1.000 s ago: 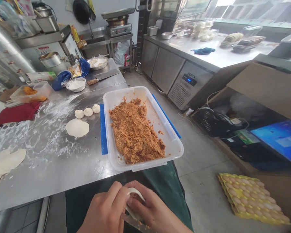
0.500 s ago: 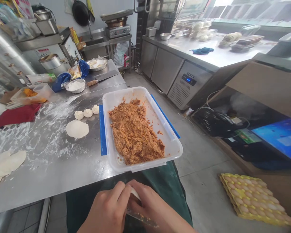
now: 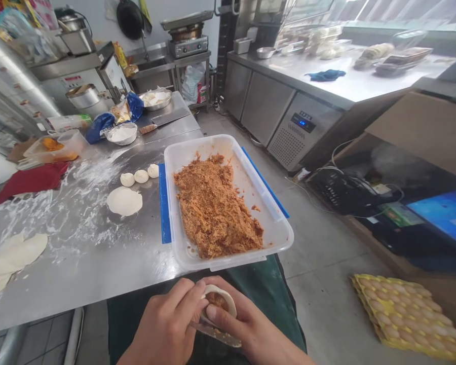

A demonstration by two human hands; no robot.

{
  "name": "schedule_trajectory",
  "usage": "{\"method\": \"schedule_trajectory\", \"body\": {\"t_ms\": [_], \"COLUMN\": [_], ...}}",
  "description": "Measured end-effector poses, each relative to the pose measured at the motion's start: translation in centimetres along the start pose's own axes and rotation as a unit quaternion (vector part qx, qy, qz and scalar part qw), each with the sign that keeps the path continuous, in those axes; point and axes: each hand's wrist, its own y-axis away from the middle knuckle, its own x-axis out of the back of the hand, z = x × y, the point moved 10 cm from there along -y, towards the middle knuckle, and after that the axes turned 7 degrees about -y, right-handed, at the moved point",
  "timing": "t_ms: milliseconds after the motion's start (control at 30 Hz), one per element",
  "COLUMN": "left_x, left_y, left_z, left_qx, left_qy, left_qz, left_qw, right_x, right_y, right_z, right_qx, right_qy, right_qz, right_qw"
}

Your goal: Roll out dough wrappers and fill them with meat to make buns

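Note:
Low in the head view, my left hand [image 3: 167, 327] and my right hand [image 3: 247, 329] together cup a small round dough wrapper [image 3: 220, 300] with brown filling showing in its middle. A thin metal scraper [image 3: 216, 334] lies under the wrapper between my fingers. Just beyond them a clear plastic tub [image 3: 273, 223] of shredded orange-brown filling [image 3: 216, 208] overhangs the steel table's front edge. A flat dough disc [image 3: 124, 201] and three small dough balls [image 3: 140, 176] lie left of the tub.
The floured steel table [image 3: 79, 253] also carries rolled dough sheets [image 3: 7, 258], a red cloth [image 3: 30, 178], a bowl of flour [image 3: 122, 134] and a cleaver [image 3: 167, 119]. An egg tray [image 3: 406, 312] sits on the floor at right. A steel counter [image 3: 327, 86] runs along the far right.
My hands have turned the wrapper upward, so its round rim and the filling inside now show. The camera has shifted slightly left.

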Motion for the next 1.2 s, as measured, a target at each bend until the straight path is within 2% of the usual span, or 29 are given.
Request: {"method": "schedule_trajectory", "body": {"t_ms": [167, 367, 500, 633, 767, 933, 1067, 1200], "left_x": [0.1, -0.6, -0.6, -0.9, -0.9, -1.1, -0.9, -0.8], "left_y": [0.1, 0.1, 0.1, -0.1, -0.2, -0.1, -0.1, -0.2], "left_z": [0.7, 1.6, 1.6, 2.1, 2.2, 2.4, 1.8, 2.4], "left_qx": [0.005, -0.035, -0.027, -0.047, -0.045, -0.066, -0.043, -0.067], "left_qy": [0.004, -0.059, -0.033, -0.078, -0.056, -0.087, -0.047, -0.086], "left_qz": [0.015, -0.024, -0.024, -0.029, -0.035, -0.044, -0.048, -0.036], "left_qw": [1.0, 0.997, 0.999, 0.995, 0.997, 0.993, 0.997, 0.993], "right_x": [-0.5, -0.7, -0.6, -0.3, -0.2, 0.1, -0.2, -0.3], "right_y": [-0.2, -0.2, 0.0, -0.1, -0.1, -0.2, -0.3, -0.3], "right_z": [0.9, -0.6, 0.7, 0.0, 0.7, 0.2, 0.2, -0.5], "right_qx": [-0.011, 0.008, -0.042, 0.0, -0.035, -0.018, -0.036, 0.002], "right_qy": [-0.028, 0.097, 0.078, 0.144, 0.143, 0.198, 0.141, 0.162], "right_qz": [0.005, 0.041, 0.04, 0.036, 0.021, 0.027, 0.006, 0.01], "right_qw": [1.0, 0.994, 0.995, 0.989, 0.989, 0.98, 0.989, 0.987]}}
